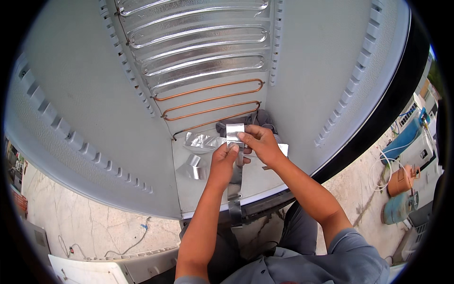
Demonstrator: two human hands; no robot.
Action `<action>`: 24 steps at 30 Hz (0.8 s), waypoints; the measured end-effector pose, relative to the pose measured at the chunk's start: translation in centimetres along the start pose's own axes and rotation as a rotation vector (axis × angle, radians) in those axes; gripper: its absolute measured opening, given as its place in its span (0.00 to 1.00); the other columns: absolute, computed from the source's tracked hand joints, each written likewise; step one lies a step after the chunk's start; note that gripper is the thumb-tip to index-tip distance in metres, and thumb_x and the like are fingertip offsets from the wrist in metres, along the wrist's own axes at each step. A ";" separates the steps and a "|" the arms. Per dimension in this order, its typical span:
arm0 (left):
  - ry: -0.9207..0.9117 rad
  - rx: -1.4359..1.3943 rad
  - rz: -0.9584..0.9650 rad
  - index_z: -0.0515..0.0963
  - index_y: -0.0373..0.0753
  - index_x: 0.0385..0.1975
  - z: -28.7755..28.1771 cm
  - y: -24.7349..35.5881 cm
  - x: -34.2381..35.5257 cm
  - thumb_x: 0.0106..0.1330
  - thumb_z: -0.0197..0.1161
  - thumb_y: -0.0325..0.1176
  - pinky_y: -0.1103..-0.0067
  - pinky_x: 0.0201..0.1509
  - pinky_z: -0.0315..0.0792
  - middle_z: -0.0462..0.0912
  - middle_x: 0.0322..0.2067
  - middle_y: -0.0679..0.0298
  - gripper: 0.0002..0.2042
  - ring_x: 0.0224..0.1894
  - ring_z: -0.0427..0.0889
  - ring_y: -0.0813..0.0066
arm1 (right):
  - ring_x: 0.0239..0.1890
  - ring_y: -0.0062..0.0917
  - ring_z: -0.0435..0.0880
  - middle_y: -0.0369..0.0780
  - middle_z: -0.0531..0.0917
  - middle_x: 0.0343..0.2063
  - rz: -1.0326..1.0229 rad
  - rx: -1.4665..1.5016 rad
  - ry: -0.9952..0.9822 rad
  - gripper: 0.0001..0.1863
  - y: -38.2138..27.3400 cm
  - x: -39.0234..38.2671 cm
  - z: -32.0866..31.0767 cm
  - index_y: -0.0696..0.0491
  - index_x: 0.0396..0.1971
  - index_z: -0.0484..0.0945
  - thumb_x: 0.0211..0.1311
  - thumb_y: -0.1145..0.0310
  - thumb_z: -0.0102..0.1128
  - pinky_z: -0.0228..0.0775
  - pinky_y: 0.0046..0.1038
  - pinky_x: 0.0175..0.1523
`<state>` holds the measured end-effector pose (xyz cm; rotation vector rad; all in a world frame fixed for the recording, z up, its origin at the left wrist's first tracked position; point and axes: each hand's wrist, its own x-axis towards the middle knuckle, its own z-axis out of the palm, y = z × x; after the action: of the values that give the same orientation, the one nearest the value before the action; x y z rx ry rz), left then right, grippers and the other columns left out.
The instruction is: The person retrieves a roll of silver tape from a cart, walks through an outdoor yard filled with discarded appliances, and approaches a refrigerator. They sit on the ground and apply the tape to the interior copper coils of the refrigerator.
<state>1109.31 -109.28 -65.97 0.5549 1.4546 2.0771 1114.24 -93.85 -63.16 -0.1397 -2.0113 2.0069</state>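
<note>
I hold a strip of silver foil tape [235,128] in front of me, inside a white refrigerator cabinet [307,61]. My left hand [223,163] pinches it from below. My right hand [263,145] grips its upper part, thumb on the shiny face. A long tail of tape [234,194] hangs below my hands, past the cabinet's front edge. On the back wall, the lower copper tubing [213,86] is bare, while foil [194,37] covers the upper loops. Loose silver pieces, one crumpled [201,142] and one curled [195,168], lie on the cabinet floor.
A dark grey cloth [268,119] is bunched in the back corner, behind my hands. Ribbed shelf rails [71,137] line the side walls. Outside right stand an orange gas cylinder [399,183], a teal one [396,209] and a white hose [378,163]. A white panel [87,270] lies at lower left.
</note>
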 end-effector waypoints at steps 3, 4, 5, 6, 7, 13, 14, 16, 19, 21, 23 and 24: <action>-0.051 -0.013 -0.010 0.80 0.36 0.50 0.4 -0.4 0.0 0.75 0.58 0.36 0.79 0.42 0.78 0.86 0.37 0.65 0.12 0.36 0.85 0.74 | 0.37 0.15 0.78 0.33 0.83 0.33 0.050 0.023 0.100 0.12 0.2 -0.5 -0.5 0.59 0.43 0.84 0.67 0.66 0.66 0.72 0.21 0.37; 0.004 0.034 0.051 0.80 0.36 0.49 0.6 -0.6 0.3 0.74 0.59 0.37 0.80 0.41 0.76 0.86 0.37 0.66 0.12 0.35 0.84 0.76 | 0.36 0.14 0.77 0.33 0.82 0.32 -0.039 -0.057 0.125 0.11 0.3 -0.8 -0.7 0.59 0.41 0.85 0.66 0.67 0.67 0.71 0.21 0.37; 0.059 0.082 0.112 0.80 0.36 0.49 0.7 -0.6 0.6 0.74 0.60 0.37 0.82 0.40 0.74 0.86 0.37 0.66 0.13 0.35 0.82 0.79 | 0.35 0.14 0.77 0.33 0.82 0.32 -0.127 -0.137 0.149 0.10 0.5 -1.2 -0.9 0.59 0.40 0.85 0.65 0.69 0.68 0.71 0.21 0.36; 0.114 0.128 0.173 0.80 0.35 0.49 0.8 -0.8 0.9 0.73 0.61 0.37 0.84 0.39 0.73 0.86 0.38 0.67 0.13 0.35 0.81 0.82 | 0.34 0.14 0.77 0.33 0.82 0.32 -0.214 -0.220 0.171 0.09 0.7 -1.6 -1.1 0.60 0.39 0.86 0.64 0.70 0.69 0.71 0.21 0.36; 0.140 0.056 0.209 0.82 0.35 0.46 1.3 -0.9 1.1 0.71 0.65 0.35 0.86 0.37 0.68 0.86 0.37 0.69 0.11 0.34 0.77 0.87 | 0.30 0.17 0.78 0.37 0.83 0.31 -0.292 -0.242 0.190 0.07 1.4 -1.7 -1.4 0.60 0.36 0.86 0.61 0.72 0.69 0.68 0.22 0.33; 0.137 0.082 0.316 0.82 0.31 0.41 2.5 -1.4 0.7 0.70 0.67 0.29 0.84 0.44 0.73 0.86 0.37 0.66 0.07 0.37 0.80 0.84 | 0.28 0.15 0.76 0.36 0.81 0.29 -0.390 -0.306 0.305 0.05 0.9 -4.7 -1.1 0.58 0.35 0.85 0.60 0.76 0.69 0.65 0.20 0.29; 0.148 0.128 0.329 0.82 0.31 0.41 2.6 -1.6 0.4 0.69 0.67 0.29 0.84 0.44 0.73 0.86 0.37 0.66 0.07 0.37 0.80 0.84 | 0.28 0.15 0.76 0.36 0.81 0.29 -0.409 -0.317 0.319 0.05 1.2 -5.1 -1.1 0.58 0.35 0.85 0.60 0.76 0.69 0.65 0.19 0.29; 0.146 0.154 0.320 0.83 0.32 0.40 2.9 -2.2 0.4 0.68 0.68 0.28 0.84 0.42 0.73 0.86 0.36 0.67 0.07 0.36 0.79 0.84 | 0.27 0.15 0.76 0.35 0.80 0.29 -0.453 -0.349 0.364 0.06 1.9 -5.7 -1.9 0.59 0.36 0.84 0.59 0.77 0.69 0.64 0.19 0.29; 0.168 0.323 0.415 0.83 0.32 0.39 3.4 -2.7 0.5 0.66 0.68 0.25 0.84 0.40 0.73 0.85 0.36 0.65 0.05 0.35 0.79 0.84 | 0.28 0.13 0.76 0.33 0.80 0.28 -0.351 -0.257 0.625 0.07 3.2 -6.7 -1.8 0.60 0.38 0.82 0.62 0.76 0.68 0.66 0.18 0.30; 0.164 0.451 0.507 0.84 0.31 0.39 3.8 -2.8 0.3 0.65 0.68 0.22 0.83 0.39 0.74 0.85 0.36 0.64 0.05 0.35 0.80 0.82 | 0.29 0.12 0.77 0.33 0.81 0.29 -0.229 -0.054 0.519 0.07 3.0 -7.6 -1.8 0.60 0.38 0.81 0.64 0.75 0.67 0.69 0.18 0.33; 0.135 0.551 0.591 0.84 0.31 0.39 4.4 -2.6 0.0 0.63 0.67 0.20 0.83 0.39 0.75 0.84 0.35 0.62 0.06 0.35 0.80 0.80 | 0.33 0.12 0.79 0.33 0.83 0.31 -0.098 0.042 0.427 0.06 1.9 -8.2 -1.8 0.61 0.38 0.81 0.69 0.73 0.63 0.74 0.18 0.39; 0.112 0.568 0.607 0.84 0.32 0.40 4.5 -2.9 0.0 0.62 0.66 0.19 0.82 0.39 0.75 0.84 0.35 0.61 0.07 0.35 0.81 0.78 | 0.33 0.12 0.80 0.34 0.83 0.31 -0.099 0.048 0.401 0.06 1.8 -8.3 -1.8 0.61 0.38 0.81 0.69 0.73 0.63 0.74 0.19 0.40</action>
<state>1112.57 -105.26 -67.19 1.2459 2.1648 2.1195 1122.38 -94.36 -66.13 -0.3907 -1.6835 1.7940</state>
